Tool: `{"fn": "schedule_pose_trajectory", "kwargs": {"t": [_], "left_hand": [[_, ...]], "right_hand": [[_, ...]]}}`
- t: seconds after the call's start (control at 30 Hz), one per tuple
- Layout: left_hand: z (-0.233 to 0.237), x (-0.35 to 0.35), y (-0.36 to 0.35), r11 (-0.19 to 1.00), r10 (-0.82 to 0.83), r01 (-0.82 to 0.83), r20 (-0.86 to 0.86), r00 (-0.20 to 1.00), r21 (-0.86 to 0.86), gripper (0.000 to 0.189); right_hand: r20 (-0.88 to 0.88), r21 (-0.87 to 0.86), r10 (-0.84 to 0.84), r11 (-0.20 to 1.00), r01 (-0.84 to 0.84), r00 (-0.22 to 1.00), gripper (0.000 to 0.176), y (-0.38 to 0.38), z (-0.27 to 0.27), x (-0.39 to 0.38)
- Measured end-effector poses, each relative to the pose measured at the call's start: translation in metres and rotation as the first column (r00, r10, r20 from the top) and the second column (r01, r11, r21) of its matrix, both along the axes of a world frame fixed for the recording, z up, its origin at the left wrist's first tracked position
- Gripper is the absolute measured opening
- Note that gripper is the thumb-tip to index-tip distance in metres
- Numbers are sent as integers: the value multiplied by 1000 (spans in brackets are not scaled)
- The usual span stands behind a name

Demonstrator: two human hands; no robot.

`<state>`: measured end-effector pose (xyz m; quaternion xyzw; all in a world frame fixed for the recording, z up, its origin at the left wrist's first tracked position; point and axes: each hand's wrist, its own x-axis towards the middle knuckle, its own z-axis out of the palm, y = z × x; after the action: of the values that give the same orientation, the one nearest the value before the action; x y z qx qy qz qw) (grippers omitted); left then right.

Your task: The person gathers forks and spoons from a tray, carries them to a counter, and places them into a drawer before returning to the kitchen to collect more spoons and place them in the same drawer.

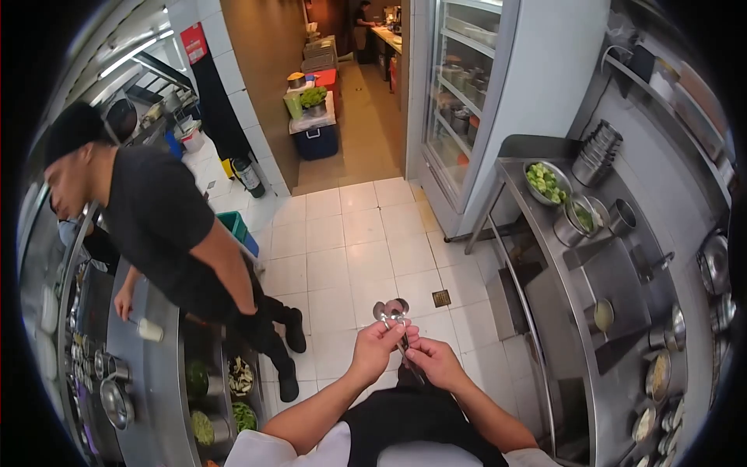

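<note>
Steel surface point(572, 261) and fridge point(510, 101) stand right of the spoons point(380, 311), a co-worker point(163, 202) left; left hand point(376, 350) and right hand point(436, 364), grip narrow, hold them, shiny and bunched.

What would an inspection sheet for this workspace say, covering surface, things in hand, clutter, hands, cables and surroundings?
Surface: steel counter on the right; another counter on the left.
Things in hand: metal spoons, held over the floor, bowls pointing away from the wearer.
Clutter: green vegetables and stacked pots on the right counter.
Hands: left hand and right hand both grip the spoons.
Cables: nothing seen near the hands.
Surroundings: co-worker at left; fridge ahead.
</note>
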<state>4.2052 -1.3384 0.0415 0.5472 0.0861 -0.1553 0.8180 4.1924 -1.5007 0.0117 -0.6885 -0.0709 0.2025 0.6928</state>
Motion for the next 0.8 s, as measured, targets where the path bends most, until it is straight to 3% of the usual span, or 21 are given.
{"fn": "schedule_pose_trajectory", "kwargs": {"t": [0.07, 0.17, 0.27, 0.3, 0.5, 0.57, 0.67, 0.73, 0.8], "left_hand": [[-3, 43, -2, 996, 87, -87, 22, 996, -5, 27], [2, 111, 13, 980, 200, -200, 14, 980, -1, 29], [16, 156, 36, 927, 375, -375, 2, 927, -8, 29], [14, 172, 45, 899, 437, -437, 4, 899, -24, 28], [-11, 285, 91, 756, 649, -653, -79, 756, -35, 21], [-25, 336, 107, 778, 626, -628, -70, 777, -22, 20], [-20, 418, 122, 806, 588, -592, -94, 803, -17, 18], [-8, 480, 133, 883, 466, -467, -28, 884, -52, 17], [0, 534, 137, 926, 376, -378, 63, 924, 12, 18]], "right_hand": [[9, -50, 62, 997, -62, 998, 14, -2, -1, 54], [-30, 67, 182, 981, -180, 983, 16, 20, 10, 144], [148, -188, 356, 926, -327, 923, 17, 47, 28, 215], [180, -122, 370, 928, -353, 911, 17, 59, 27, 238], [41, -140, 554, 827, -545, 831, 20, 117, 13, 372], [-47, -147, 568, 810, -568, 822, 21, 132, 1, 417], [-22, -142, 503, 854, -501, 864, 20, 143, 0, 496], [-22, -158, 478, 865, -475, 878, 20, 146, 9, 551], [-29, -55, 381, 922, -382, 924, 19, 142, 24, 591]]}}
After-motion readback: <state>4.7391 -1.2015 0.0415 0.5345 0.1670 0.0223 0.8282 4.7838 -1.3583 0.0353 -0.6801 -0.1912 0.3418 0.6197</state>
